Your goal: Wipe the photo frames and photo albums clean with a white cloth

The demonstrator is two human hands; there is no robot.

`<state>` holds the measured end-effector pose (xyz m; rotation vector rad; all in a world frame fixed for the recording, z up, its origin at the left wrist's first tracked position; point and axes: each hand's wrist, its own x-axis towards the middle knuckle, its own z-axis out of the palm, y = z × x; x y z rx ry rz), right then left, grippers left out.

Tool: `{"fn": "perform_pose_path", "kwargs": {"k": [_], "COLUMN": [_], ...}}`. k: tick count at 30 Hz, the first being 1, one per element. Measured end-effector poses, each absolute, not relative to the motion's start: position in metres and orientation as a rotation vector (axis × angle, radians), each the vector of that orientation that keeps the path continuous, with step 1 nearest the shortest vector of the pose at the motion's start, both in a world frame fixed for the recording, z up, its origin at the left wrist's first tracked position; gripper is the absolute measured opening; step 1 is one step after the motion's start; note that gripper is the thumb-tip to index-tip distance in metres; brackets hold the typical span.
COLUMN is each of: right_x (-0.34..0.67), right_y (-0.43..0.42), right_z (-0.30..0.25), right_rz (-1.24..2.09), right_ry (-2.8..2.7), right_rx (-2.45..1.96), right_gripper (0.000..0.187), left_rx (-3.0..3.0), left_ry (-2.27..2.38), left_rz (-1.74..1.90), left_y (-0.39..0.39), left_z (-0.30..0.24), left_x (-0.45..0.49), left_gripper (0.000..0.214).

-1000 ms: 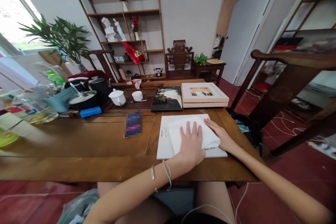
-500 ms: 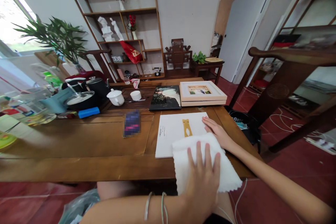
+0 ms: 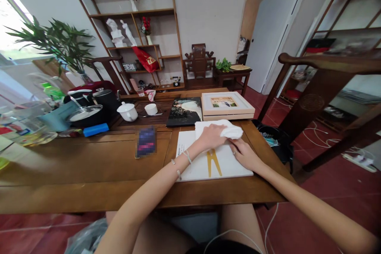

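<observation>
A white board (image 3: 190,170) with a forked gold-coloured piece (image 3: 213,163) on it and small print at its left lies on the wooden table in front of me. My left hand (image 3: 212,137), with bangles on its wrist, grips a white cloth (image 3: 233,131) against the board's far part. The cloth is bunched around its fingers, which are partly hidden. At the board's right side rests my right hand (image 3: 245,155), its fingers stretched out toward the cloth's lower edge and a ring on one finger.
Behind the board lie a dark photo panel (image 3: 183,112) and a pale framed picture (image 3: 228,105). A blurred dark packet (image 3: 146,142) is to the left. Farther left stand a white lidded cup (image 3: 127,112), a small white bowl (image 3: 151,109) and a black kettle (image 3: 104,101). A wooden chair (image 3: 321,87) stands at right.
My left hand has moved the cloth from the table's near edge to the board's far part, bunching it. My right hand has slid slightly nearer along the board's right side.
</observation>
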<state>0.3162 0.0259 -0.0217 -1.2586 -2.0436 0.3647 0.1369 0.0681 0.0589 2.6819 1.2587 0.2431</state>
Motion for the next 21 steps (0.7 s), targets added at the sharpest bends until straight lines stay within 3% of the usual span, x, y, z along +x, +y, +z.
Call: {"fn": "perform_pose_path", "kwargs": {"k": [7, 14, 21], "right_x": [0.319, 0.318, 0.324], "right_y": [0.027, 0.027, 0.032], "right_z": [-0.024, -0.021, -0.03], "right_rz": [0.347, 0.376, 0.474], "right_ry": [-2.067, -2.088, -2.03], "right_rx": [-1.259, -1.192, -1.184], "right_gripper": [0.044, 0.05, 0.048], "left_rx": [2.691, 2.813, 3.05], "left_ry": [1.279, 1.444, 1.413], "left_rz": [0.216, 0.183, -0.076], "left_y": [0.077, 0.039, -0.037], "left_z": [0.064, 0.051, 0.043], "left_x": [0.152, 0.134, 0.124], "left_gripper": [0.035, 0.05, 0.061]}}
